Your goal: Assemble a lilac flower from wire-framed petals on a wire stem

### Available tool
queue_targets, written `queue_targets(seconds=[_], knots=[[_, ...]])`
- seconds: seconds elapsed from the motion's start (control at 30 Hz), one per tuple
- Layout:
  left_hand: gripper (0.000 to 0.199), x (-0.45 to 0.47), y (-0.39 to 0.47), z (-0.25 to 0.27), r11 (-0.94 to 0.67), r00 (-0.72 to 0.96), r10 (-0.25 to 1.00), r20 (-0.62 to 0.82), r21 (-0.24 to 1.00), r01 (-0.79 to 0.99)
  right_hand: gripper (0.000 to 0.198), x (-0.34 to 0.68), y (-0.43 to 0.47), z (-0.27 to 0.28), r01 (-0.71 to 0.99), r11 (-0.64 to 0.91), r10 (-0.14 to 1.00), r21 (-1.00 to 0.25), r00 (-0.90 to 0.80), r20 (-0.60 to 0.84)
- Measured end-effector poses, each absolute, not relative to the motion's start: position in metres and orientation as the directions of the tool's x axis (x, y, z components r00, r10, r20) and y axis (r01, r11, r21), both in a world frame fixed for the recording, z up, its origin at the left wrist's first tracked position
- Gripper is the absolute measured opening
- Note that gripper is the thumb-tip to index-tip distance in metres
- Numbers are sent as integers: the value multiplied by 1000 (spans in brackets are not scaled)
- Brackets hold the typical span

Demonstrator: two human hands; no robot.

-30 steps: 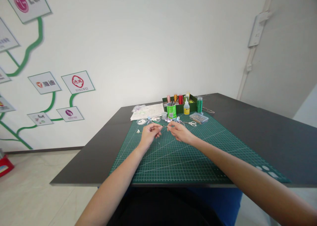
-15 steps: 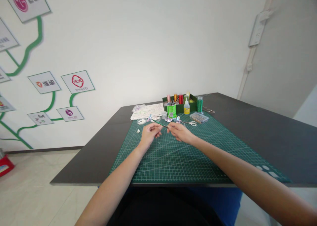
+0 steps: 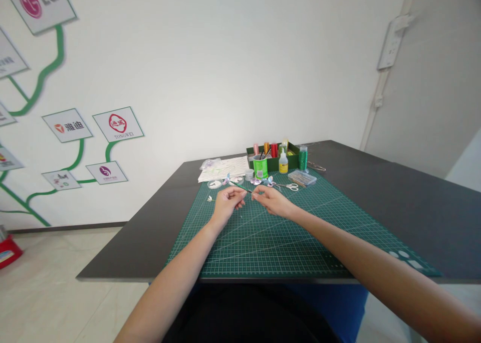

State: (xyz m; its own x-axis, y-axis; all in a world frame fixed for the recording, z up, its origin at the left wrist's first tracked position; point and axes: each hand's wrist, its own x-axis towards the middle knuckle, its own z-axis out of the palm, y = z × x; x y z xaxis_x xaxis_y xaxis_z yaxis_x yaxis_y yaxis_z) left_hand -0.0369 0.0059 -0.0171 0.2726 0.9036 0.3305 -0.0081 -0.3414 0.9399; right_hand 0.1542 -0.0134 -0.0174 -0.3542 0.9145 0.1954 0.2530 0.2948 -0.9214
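Observation:
Above the green cutting mat (image 3: 263,247), a thin dark-green stem (image 3: 239,185) runs between my two hands. My left hand (image 3: 228,201) is closed in a pinch around it. The fingers of my right hand (image 3: 271,199) are pinched at its right end, close to the left fingertips. Beyond the stem's upper left end shows a pale bluish-purple petal shape (image 3: 226,179); whether it is joined to the stem I cannot tell. A small white flower-like piece (image 3: 210,198) lies on the mat left of my left hand.
Behind the hands stand a green can (image 3: 260,167) with tools, a yellow glue bottle (image 3: 283,163), a green thread spool (image 3: 303,158) and a dark green box (image 3: 295,161) of spools. Scissors (image 3: 292,186), a clear case (image 3: 302,178) and white paper (image 3: 225,168) lie nearby.
My right hand has shifted slightly left along the stem, closer to my left fingertips. My left hand has stayed in place.

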Motion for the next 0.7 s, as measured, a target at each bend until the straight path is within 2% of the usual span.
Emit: queue_targets(seconds=[0.7], knots=[[35, -36, 6, -17, -340, 306, 900, 311, 939, 46, 28, 154, -7, -27, 249, 342, 904, -906, -351, 245]])
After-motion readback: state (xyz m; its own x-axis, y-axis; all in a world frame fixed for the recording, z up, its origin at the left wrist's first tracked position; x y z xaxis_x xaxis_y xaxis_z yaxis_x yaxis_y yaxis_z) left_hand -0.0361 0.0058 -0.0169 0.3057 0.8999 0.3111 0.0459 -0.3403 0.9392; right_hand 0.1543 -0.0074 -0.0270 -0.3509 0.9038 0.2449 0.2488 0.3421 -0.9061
